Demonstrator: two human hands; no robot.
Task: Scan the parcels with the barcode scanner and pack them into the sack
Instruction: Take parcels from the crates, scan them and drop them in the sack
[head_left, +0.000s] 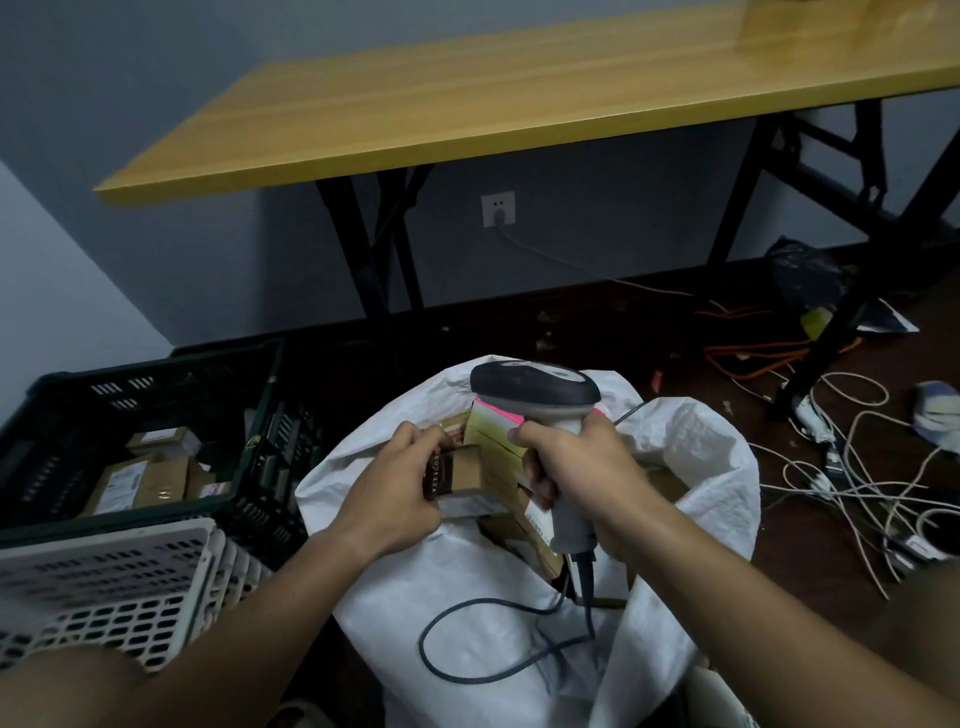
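Observation:
My right hand grips the handle of a grey barcode scanner, whose head points left and casts a pink-red line on a pale label. My left hand holds a small brown cardboard parcel just under the scanner head. Both hands hover over the open mouth of a white woven sack. Several more cardboard parcels lie inside the sack. The scanner's dark cable loops down over the sack's front.
A dark green crate at the left holds several brown parcels. A white perforated basket stands in front of it. A yellow folding table spans the back. Loose cables sprawl over the dark floor at right.

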